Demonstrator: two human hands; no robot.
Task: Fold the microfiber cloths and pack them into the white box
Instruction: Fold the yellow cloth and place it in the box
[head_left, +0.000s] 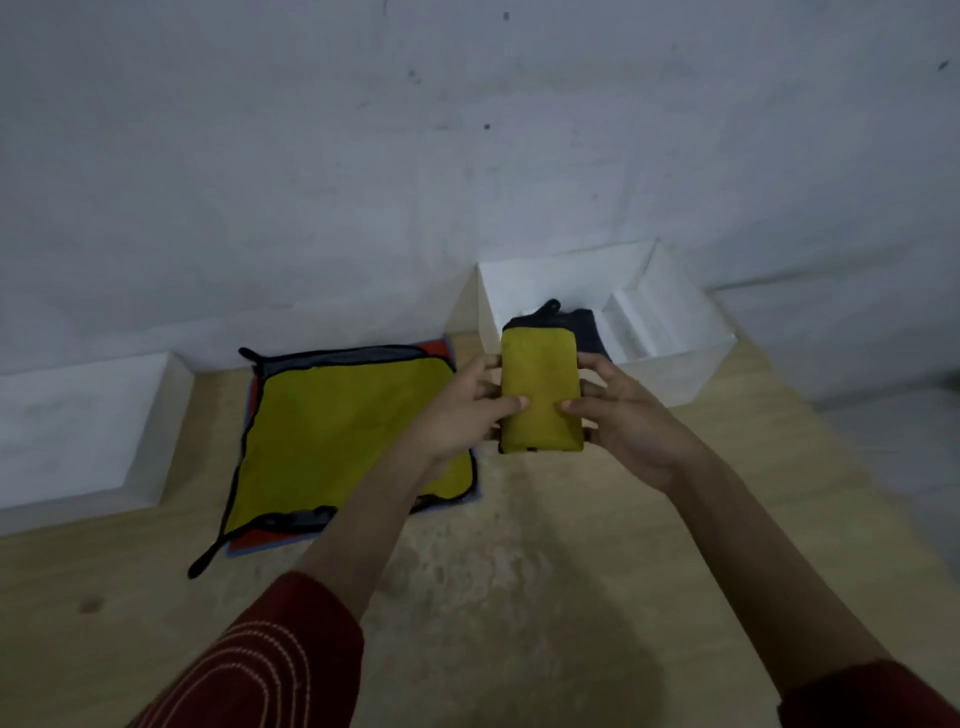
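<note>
A pale, scuffed wall backed a light wooden tabletop in dim light. At the centre, the left hand and right hand clamped a folded yellow cloth between them, one at its nine o'clock edge and one at its three o'clock edge. The thumbs pressed on the yellow face and the fingers curled round the sides. The bundle appeared to be lifted clear of the table, with its far end overlapping the near wall of the white box, which stood open at one o'clock.

Folding of this cloth looked finished, and the step in hand was carrying it to the box. A dark cloth already lay in the left part of the box, and a white insert took up the right. The next move probably called for lifting over the near wall and lowering flat onto the dark cloth without letting the folds spring open.

At nine o'clock a flat yellow cloth topped a stack showing orange and blue edges, none of it yet folded. At the far left sat a second white container. The path from the hands to the box looked unobstructed.
</note>
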